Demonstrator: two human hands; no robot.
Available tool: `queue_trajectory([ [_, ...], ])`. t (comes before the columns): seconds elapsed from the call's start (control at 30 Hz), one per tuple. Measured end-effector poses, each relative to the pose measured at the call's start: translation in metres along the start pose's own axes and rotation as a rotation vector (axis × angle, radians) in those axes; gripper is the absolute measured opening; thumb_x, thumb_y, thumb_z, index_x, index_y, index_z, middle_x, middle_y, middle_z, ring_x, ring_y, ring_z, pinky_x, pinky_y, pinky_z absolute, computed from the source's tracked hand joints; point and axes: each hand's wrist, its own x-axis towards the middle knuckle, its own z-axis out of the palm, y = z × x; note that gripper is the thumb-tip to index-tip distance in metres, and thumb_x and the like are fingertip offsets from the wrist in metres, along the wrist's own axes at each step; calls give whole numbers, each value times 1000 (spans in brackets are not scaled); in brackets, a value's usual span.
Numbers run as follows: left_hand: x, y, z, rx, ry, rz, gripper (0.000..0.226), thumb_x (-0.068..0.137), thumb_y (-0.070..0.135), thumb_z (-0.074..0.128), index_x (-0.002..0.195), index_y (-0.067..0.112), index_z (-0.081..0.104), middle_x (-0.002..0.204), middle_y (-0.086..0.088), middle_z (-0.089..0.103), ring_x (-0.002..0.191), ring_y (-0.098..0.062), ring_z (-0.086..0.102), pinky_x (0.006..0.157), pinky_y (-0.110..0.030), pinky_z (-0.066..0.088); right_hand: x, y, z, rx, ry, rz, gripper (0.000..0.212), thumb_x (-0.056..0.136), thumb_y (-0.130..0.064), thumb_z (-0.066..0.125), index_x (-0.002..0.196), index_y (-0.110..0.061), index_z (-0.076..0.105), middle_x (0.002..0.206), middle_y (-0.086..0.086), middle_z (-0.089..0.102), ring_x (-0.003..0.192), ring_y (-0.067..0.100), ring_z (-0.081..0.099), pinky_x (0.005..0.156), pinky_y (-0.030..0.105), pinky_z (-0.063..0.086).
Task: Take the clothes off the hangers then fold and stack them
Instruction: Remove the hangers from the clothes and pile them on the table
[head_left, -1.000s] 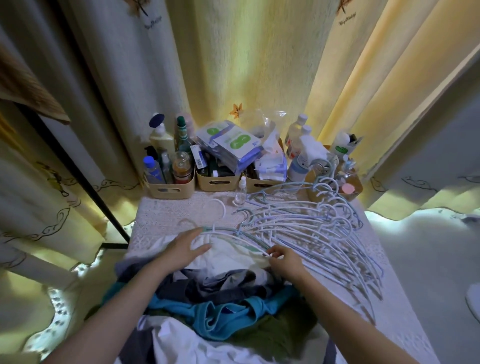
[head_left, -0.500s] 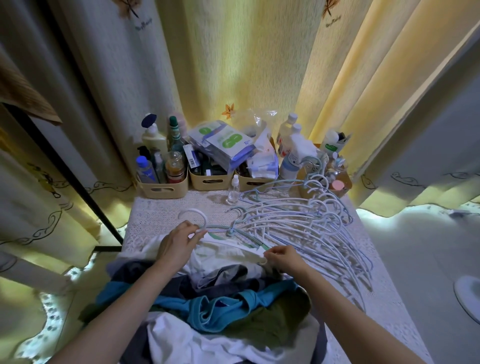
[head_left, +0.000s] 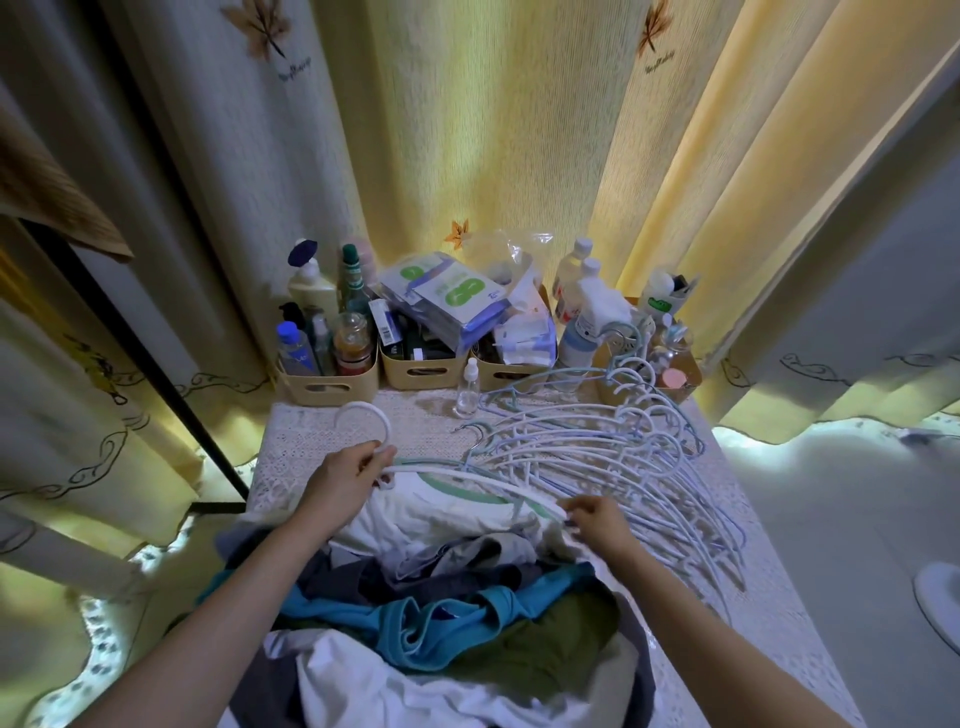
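Left fingers (head_left: 376, 461): clenched round the neck of a white hanger (head_left: 467, 475), just below its hook.
Left hand (head_left: 348, 475): knuckles up, resting on the cloth beneath.
Right fingers (head_left: 571, 519): pinched on the shoulder of a white top (head_left: 426, 519), right at the hanger's far tip.
Right hand (head_left: 597, 522): low, at the edge of the heap.
Step in hand: my read is stripping, with one hand steadying the hanger and the other working the shoulder free.
Next move calls for: sliding the cloth off that tip, then drawing the hanger out through the green-trimmed neck. No folding has begun.
White top: soft, rumpled knit, on top of the heap and on its hanger.
Heap of clothes (head_left: 441, 613): teal, olive, dark grey and white, limp and tangled, nearest the person.
Empty hangers (head_left: 613, 457): thin, curved pale plastic, fanned and overlapping to the right.
Tabletop (head_left: 311, 441): covered in a cream lace cloth with an open weave.
Baskets (head_left: 332, 382): beige, with slotted handles, full of bottles, along the back.
Curtains (head_left: 493, 156): ribbed and backlit yellow.
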Motion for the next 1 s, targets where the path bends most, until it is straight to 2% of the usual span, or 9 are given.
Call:
queue_trajectory([
  [0.07, 0, 2, 3, 1, -63, 18, 31, 96, 41, 48, 75, 23, 62, 71, 7, 67, 71, -10, 62, 68, -36, 49, 2, -31, -13, -25, 130, -161, 30, 93, 2, 41, 113, -4, 63, 115, 12, 64, 103, 26, 60, 80, 29, 46],
  [0.2, 4, 23, 22, -81, -58, 74, 38, 90, 45, 56, 69, 14, 64, 64, 2, 67, 65, -12, 60, 61, -30, 42, -19, -93, 16, -193, -419, -445, 38, 94, -6, 47, 130, -15, 50, 126, 7, 59, 104, 20, 60, 78, 25, 49],
  [0.27, 8, 34, 32, -92, -66, 94, 34, 85, 48, 61, 63, 22, 62, 60, 6, 64, 63, -9, 58, 61, -29, 41, -27, -102, 38, -378, -508, -513, 37, 95, -17, 50, 132, -20, 49, 118, 7, 63, 97, 21, 63, 76, 26, 48],
  [0.4, 14, 22, 29, -130, -96, 63, 19, 82, 41, 69, 95, 30, 59, 101, 12, 62, 95, -12, 58, 81, -31, 46, -14, -93, 21, -272, -280, -546, 24, 96, -18, 53, 116, -14, 66, 69, 4, 61, 54, 7, 52, 59, 20, 42],
  [0.57, 5, -38, 20, 163, -198, -76, 54, 93, 32, 58, 140, 14, 37, 145, -4, 41, 131, -23, 41, 105, -35, 37, 27, -37, -66, -194, 7, -329, 23, 95, -11, 53, 113, -6, 67, 66, 8, 59, 51, 2, 49, 55, 16, 36],
  [0.67, 3, -53, 25, 271, -243, -49, 61, 94, 27, 56, 146, 14, 28, 152, -5, 34, 137, -22, 34, 110, -32, 31, 44, 9, -104, -211, 150, -200, 24, 95, -12, 54, 112, -3, 68, 69, 11, 62, 57, 6, 53, 64, 30, 37],
  [0.87, 19, -44, 35, 550, -321, -65, 74, 94, 44, 50, 151, 24, 7, 156, -2, 24, 144, -20, 22, 117, -43, 7, 45, 67, -104, -193, 317, -29, 25, 90, -17, 62, 111, -4, 69, 99, 18, 70, 86, 27, 62, 74, 27, 39],
  [0.93, 24, -44, 35, 568, -344, -69, 64, 94, 50, 45, 148, 25, 23, 148, -1, 41, 137, -20, 35, 117, -42, 8, 44, 68, -94, -206, 375, -41, 24, 89, -12, 63, 107, 1, 69, 105, 21, 70, 96, 32, 65, 79, 30, 43],
  [1.0, 25, -43, 31, 424, -377, -60, 40, 96, 51, 40, 127, 31, 54, 126, 3, 61, 117, -18, 53, 111, -38, 29, 43, 64, -83, -251, 440, -29, 25, 88, -8, 61, 107, 4, 68, 110, 24, 67, 104, 36, 61, 90, 38, 46],
])
